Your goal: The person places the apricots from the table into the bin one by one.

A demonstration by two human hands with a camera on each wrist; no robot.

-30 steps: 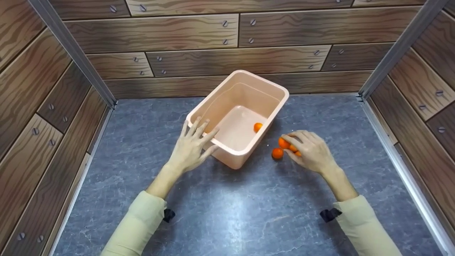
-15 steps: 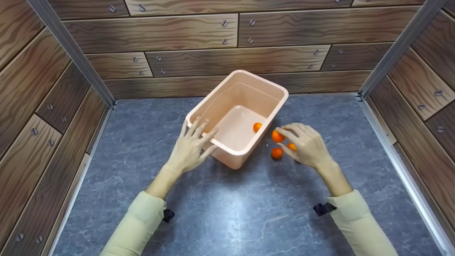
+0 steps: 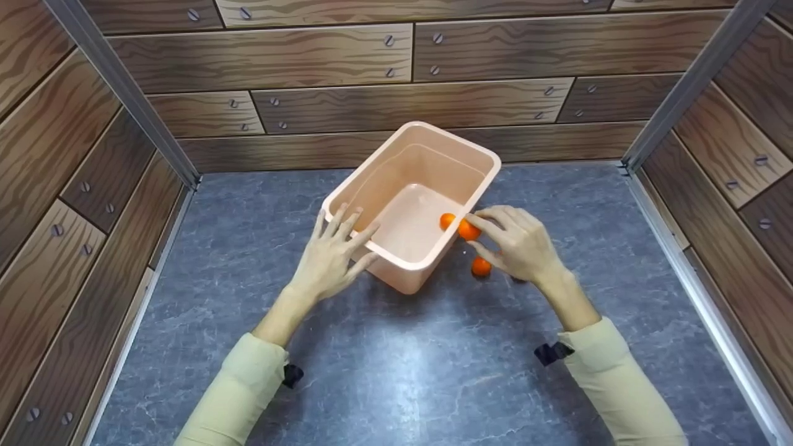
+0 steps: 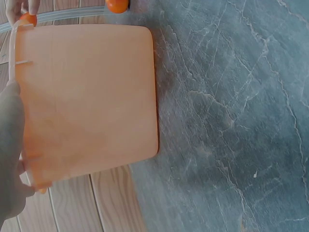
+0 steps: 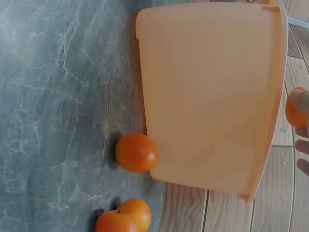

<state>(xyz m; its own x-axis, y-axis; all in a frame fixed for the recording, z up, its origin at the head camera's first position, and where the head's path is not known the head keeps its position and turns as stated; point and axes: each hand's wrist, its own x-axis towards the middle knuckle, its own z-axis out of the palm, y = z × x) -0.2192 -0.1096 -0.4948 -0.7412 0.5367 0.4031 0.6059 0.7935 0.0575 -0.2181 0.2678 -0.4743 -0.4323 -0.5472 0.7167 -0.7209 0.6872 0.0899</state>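
Note:
A pink plastic tub (image 3: 412,266) stands at an angle on the grey marbled surface. My left hand (image 3: 325,260) rests on its near left rim, fingers spread and fairly straight. Between thumb and fingertips, my right hand (image 3: 523,244) pinches a small round orange fruit (image 3: 469,230) at the tub's right rim. Inside the tub lies another orange fruit (image 3: 447,221). Below the right hand one fruit (image 3: 481,266) sits on the surface. In the right wrist view, two more fruits (image 5: 116,223) touch or overlap close by; the head view mostly hides them behind the hand.
Wood-patterned panels (image 3: 347,111) enclose the surface at the back and both sides. Metal strips (image 3: 700,297) run along the side edges. Grey marbled surface (image 3: 396,371) stretches between the forearms in front of the tub.
My right hand has lifted the pinched fruit away from the others and carried it left to the tub's rim. The left hand and the tub have stayed in place.

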